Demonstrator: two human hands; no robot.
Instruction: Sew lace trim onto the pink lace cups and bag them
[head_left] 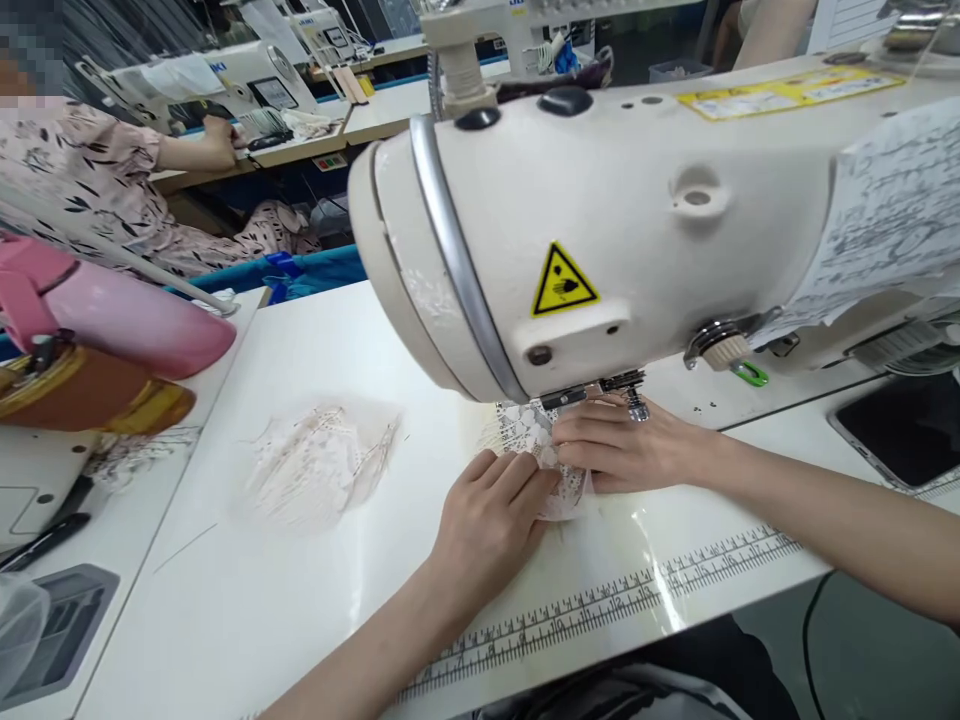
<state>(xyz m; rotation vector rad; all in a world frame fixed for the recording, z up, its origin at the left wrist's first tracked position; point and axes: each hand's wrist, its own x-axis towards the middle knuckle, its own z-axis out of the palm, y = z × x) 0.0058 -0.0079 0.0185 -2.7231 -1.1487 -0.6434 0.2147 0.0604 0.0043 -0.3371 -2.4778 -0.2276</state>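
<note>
Lace under hands, bottle leftward

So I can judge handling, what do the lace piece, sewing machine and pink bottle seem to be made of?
Lace piece: thin textile, matte, fibre unclear; openwork and pale petal shapes show.
Sewing machine: probably painted metal, satin off-white; smooth, with scuffs on its rounded end.
Pink bottle: coated metal or plastic, can't tell which; smooth, with a soft sheen.
</note>
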